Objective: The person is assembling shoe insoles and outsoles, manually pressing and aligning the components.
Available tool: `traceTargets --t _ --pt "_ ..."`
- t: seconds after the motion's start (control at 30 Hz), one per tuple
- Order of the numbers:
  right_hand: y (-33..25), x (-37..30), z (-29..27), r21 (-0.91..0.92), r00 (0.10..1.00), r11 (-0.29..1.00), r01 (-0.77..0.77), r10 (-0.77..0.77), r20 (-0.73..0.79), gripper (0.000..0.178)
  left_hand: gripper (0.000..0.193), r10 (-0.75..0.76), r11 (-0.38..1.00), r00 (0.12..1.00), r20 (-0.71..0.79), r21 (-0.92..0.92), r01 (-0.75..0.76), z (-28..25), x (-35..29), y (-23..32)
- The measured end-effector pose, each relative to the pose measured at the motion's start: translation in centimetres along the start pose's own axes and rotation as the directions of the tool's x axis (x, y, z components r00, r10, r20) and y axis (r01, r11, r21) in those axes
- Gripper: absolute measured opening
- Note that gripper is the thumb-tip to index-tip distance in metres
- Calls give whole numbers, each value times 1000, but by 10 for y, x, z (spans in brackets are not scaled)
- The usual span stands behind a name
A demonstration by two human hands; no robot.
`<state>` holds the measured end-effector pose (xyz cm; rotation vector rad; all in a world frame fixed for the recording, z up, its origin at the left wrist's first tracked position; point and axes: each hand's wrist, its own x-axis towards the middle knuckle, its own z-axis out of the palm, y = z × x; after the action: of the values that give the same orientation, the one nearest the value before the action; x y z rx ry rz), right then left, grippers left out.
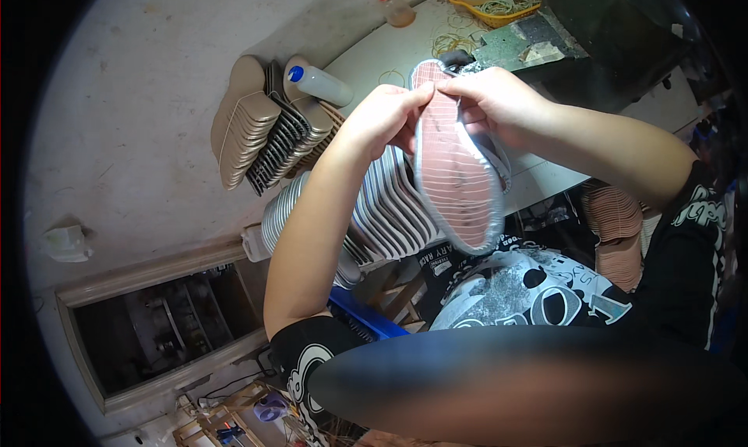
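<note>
A long pink insole (456,167) with thin white stripes and a pale grey edging hangs upright in front of my chest. My left hand (387,118) is closed on its left edge, close to the narrow upper end. On the opposite edge, my right hand (499,104) pinches the same end, and the two thumbs almost meet on the striped face. Behind the insole, a grey-edged part shows at its right side; I cannot make out what it is. Most of my other fingers are hidden behind the piece.
Left of my left arm lean stacks of beige soles (248,139) and a bottle with a blue cap (323,85). Striped soles (389,209) stand beneath that arm. A green machine (538,46), a yellow basket (499,11) and a red-tipped bottle (396,11) are farther off.
</note>
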<state>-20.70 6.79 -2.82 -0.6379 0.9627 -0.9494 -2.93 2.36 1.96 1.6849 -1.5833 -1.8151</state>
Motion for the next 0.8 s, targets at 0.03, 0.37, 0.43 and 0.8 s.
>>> traceTargets --t 0.03,0.37,0.43,0.8 --pt "-1 1 -4 -1 1000 1000 1 -1 3 26 40 -10 1000 999 42 20 10 -1 0 3" --pt "-4 -54 -42 -177 950 984 -8 63 306 35 53 26 992 999 33 123 -30 -10 28 5" --pt "-1 -51 -37 -123 957 992 6 30 288 34 58 69 973 998 -3 221 -66 -17 26 5" --pt "30 -37 2 -62 965 994 86 -67 254 24 37 315 934 910 -269 -85 -348 -7 25 -21"
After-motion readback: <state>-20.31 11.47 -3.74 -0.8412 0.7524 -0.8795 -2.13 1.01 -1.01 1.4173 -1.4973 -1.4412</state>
